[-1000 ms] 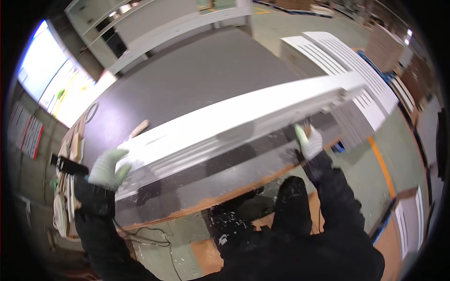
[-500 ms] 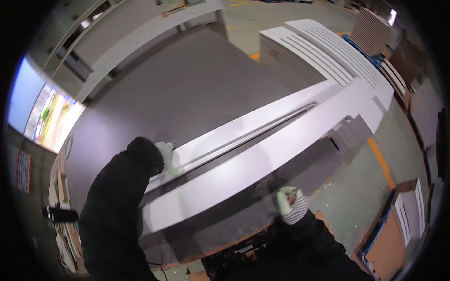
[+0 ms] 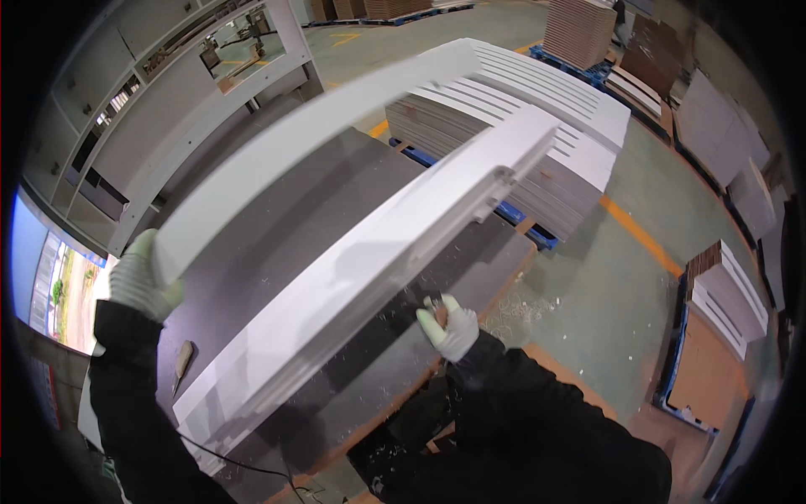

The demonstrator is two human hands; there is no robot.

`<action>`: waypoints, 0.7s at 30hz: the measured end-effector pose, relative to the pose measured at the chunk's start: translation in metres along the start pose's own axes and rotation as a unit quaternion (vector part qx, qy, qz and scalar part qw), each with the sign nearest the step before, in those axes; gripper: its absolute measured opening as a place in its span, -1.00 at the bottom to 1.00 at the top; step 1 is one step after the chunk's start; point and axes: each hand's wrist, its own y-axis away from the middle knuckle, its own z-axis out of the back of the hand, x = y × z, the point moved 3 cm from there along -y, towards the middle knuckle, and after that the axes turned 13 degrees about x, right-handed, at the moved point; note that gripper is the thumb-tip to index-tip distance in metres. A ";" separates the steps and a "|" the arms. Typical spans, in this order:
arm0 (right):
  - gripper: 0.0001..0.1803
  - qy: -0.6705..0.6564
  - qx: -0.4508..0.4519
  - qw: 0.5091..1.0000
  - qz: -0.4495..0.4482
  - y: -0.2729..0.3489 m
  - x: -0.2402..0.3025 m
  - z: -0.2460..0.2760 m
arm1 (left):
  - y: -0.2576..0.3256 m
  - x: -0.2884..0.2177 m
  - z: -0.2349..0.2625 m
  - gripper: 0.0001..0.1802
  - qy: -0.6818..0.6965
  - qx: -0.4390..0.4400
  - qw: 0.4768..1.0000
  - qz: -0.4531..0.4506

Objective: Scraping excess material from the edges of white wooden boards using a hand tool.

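My left hand (image 3: pixel 138 281), in a pale striped glove, grips the near end of a long white board (image 3: pixel 252 160). That board slants up and away over the grey worktable (image 3: pixel 315 181), its far end over a stack of slotted white panels (image 3: pixel 504 92). Between my hands lies another long white board (image 3: pixel 353 260), with grooved strips along its right side. My gloved right hand (image 3: pixel 453 329) is curled at the table's near right part, apart from the boards. Something brownish shows at its fingertips, too small to make out. A small wooden-handled tool (image 3: pixel 183 361) rests beside the second board.
Thin white shavings (image 3: pixel 529 315) are scattered by the table's right edge. A black cable (image 3: pixel 243 464) runs across the near left corner. White shelving (image 3: pixel 189 126) stands behind the table. A pallet with white pieces (image 3: pixel 722 311) sits on the floor at right.
My left hand has moved left, and one white board is now raised in it. My right hand stays curled near the table's front. The view has shifted, and the wooden-handled tool now shows.
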 end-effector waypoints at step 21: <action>-0.69 -0.160 -0.086 0.976 -0.123 0.164 -0.095 0.116 | 0.238 0.024 -0.256 -0.28 -0.159 0.087 0.979 -0.092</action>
